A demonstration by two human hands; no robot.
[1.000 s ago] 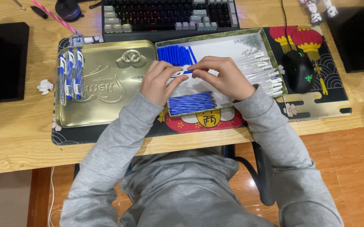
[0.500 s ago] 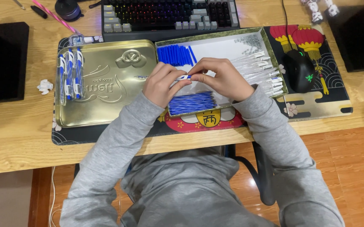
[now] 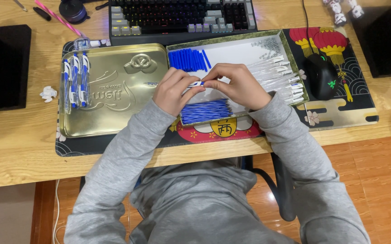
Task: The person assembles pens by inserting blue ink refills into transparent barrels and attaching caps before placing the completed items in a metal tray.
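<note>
Both hands, left hand [image 3: 172, 90] and right hand [image 3: 238, 85], pinched a slim pen part [image 3: 197, 84] between their fingertips at frame centre, above the open tray [image 3: 231, 45]. It looked light, stiff, slippery; best gripped near its ends.

Home computer desk: keyboard [image 3: 182, 16], mouse [image 3: 321, 77], wooden desktop [image 3: 10, 140].

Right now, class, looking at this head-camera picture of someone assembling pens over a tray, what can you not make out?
- The pen part between the left hand and right hand: mostly hidden by fingers.
- How the hands grip it: fingertips curl under.
- The keyboard: cut off by the top edge.
- The metal springs in the tray corner: too small to count.
</note>
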